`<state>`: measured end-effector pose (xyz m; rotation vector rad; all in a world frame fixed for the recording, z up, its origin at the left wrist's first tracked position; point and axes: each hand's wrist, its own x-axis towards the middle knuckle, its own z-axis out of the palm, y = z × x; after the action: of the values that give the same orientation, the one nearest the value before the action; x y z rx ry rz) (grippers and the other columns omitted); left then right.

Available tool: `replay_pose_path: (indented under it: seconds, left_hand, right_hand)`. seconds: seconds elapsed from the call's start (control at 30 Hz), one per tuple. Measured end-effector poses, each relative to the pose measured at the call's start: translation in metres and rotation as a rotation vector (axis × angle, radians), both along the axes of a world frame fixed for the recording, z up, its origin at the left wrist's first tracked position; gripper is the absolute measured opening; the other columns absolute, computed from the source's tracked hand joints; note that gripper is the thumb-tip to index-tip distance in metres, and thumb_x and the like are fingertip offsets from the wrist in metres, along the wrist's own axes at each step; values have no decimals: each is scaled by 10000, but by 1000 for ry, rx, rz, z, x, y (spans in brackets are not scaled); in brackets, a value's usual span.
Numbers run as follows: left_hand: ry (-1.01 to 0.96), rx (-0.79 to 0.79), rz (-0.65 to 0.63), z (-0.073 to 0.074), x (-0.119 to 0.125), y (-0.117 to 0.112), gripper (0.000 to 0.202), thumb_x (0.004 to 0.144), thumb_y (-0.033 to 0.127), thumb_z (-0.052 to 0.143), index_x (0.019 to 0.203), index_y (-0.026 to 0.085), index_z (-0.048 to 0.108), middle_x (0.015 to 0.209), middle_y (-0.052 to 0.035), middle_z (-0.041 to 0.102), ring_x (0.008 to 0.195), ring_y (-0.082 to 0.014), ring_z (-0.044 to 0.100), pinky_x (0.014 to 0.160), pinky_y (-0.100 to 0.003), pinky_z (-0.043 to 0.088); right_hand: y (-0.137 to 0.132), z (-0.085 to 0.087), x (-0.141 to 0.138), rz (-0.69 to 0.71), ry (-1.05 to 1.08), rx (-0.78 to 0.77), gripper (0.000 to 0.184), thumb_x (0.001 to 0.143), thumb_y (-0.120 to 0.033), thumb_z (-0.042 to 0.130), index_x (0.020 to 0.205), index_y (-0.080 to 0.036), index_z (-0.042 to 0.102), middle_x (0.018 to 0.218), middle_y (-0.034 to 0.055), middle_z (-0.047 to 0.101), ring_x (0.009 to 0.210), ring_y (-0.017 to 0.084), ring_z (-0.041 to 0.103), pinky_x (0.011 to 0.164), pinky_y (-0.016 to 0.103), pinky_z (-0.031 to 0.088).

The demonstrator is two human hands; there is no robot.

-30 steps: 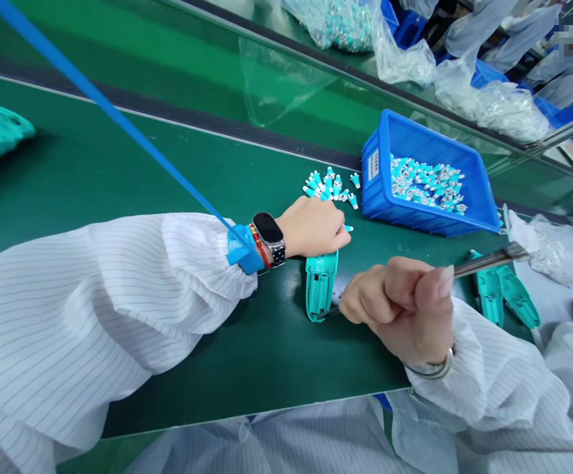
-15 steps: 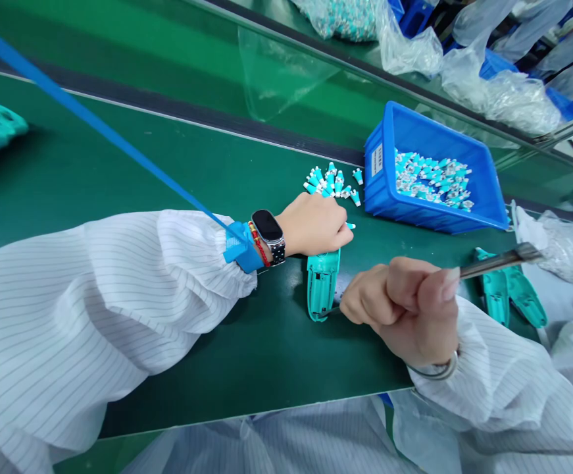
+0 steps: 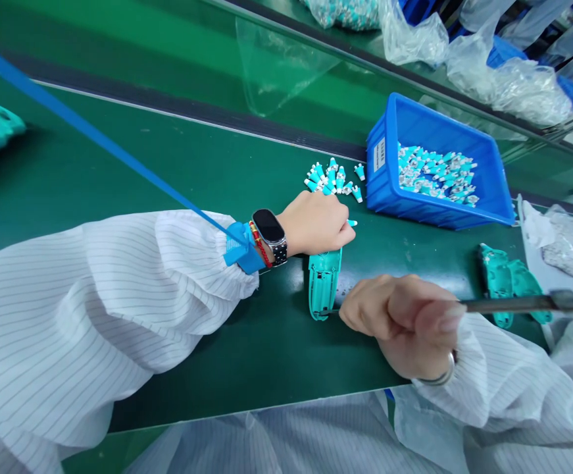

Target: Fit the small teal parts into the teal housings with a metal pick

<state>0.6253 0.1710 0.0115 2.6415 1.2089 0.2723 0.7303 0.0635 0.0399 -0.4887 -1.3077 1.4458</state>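
Pinching a slim metal tool (image 3: 518,304) in right-hand fingers (image 3: 414,296) over the green bench mat (image 3: 266,355), blue crate (image 3: 389,178) beyond

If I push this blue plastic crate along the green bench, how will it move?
The blue plastic crate will probably slide easily, because the green bench looks smooth. It seems light for its size, since the small teal parts only cover its floor. Its wide, low shape suggests it is unlikely to tip.
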Motion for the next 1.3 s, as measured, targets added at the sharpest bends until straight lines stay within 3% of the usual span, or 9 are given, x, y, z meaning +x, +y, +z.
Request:
replay_pose_path:
  seconds: [0.2,0.5,1.13,1.3]
  left_hand:
    - [27,6,2,-1,-2,0,371,795,305,352,681,128,657,699,-98,636,604,-195,556,499,-295,241]
    - [27,23,-4,1,-3,2,401,809,325,326,706,128,660,710,-100,636,605,-188,542,511,-299,248]
    - [-36,-39,30,0,-2,0,369,802,322,356,727,141,669,732,-106,639,685,-212,566,583,-304,318]
    - [-136,-224,26,7,-13,4,389,791,453,426,829,143,658,759,-62,635,672,-164,538,587,-260,332]
  right_hand:
    - [-4,-9,0,2,-73,137,416,942,-421,369,598,-197,301,458,-65,181,350,52,182,377,208,155]
    - [5,17,5,-46,-52,-116,506,875,-485,477,542,-196,227,423,-78,144,355,51,107,371,224,134]
    - [2,0,6,28,33,-93,477,894,-434,492,558,-187,261,462,-70,154,367,49,140,386,217,135]
    - [13,8,2,83,34,-167,468,925,-455,411,580,-188,241,463,-78,140,363,47,120,375,188,157]
